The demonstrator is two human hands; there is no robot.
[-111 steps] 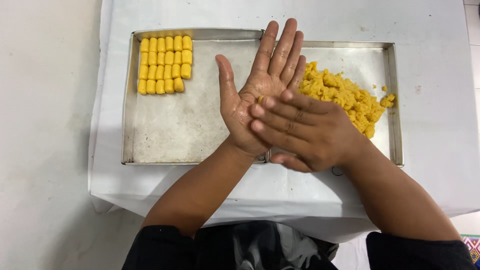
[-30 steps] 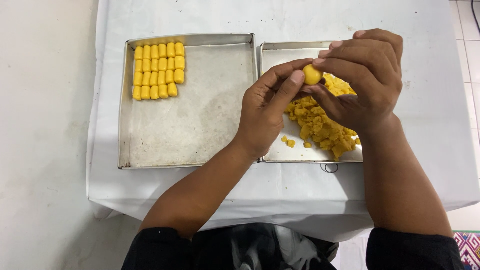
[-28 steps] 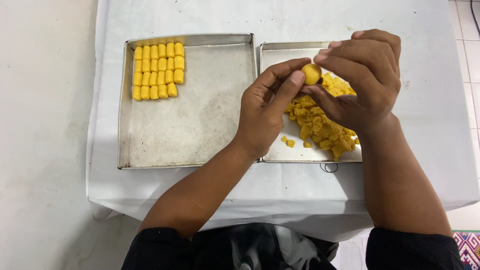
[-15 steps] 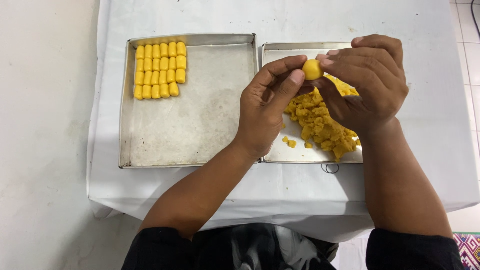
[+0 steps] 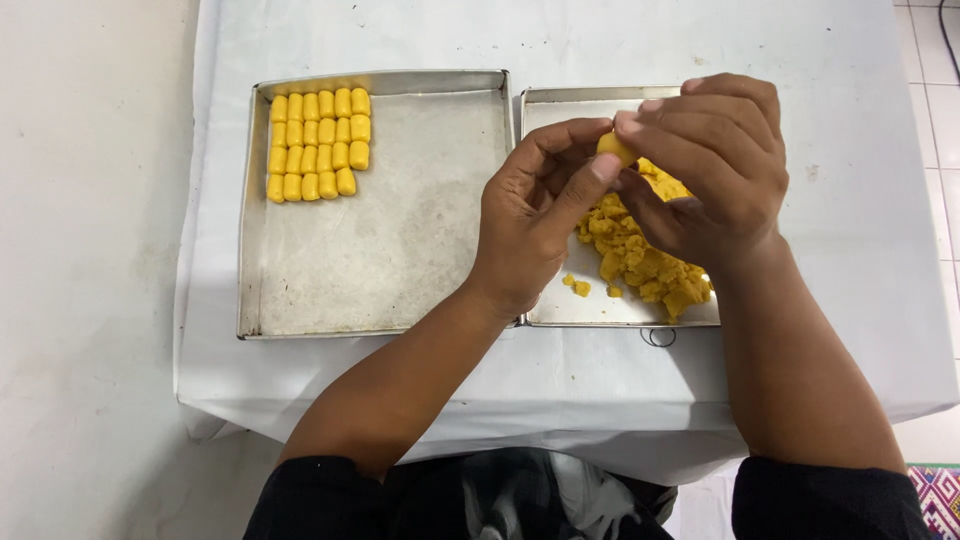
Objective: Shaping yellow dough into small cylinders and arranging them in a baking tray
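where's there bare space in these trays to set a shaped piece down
The left tray is bare across its right half and near side, below and right of the rows of shaped yellow pieces in its far-left corner. The right tray is crowded: the dough pile fills most of it, with both hands over it pinching one dough ball.

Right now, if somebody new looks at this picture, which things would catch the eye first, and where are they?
First, the two hands meeting above the right metal tray: the left hand and right hand pinch a small yellow dough piece together. Below them lies a loose heap of yellow dough. In the far left corner of the left metal tray sit neat rows of shaped yellow dough pieces.
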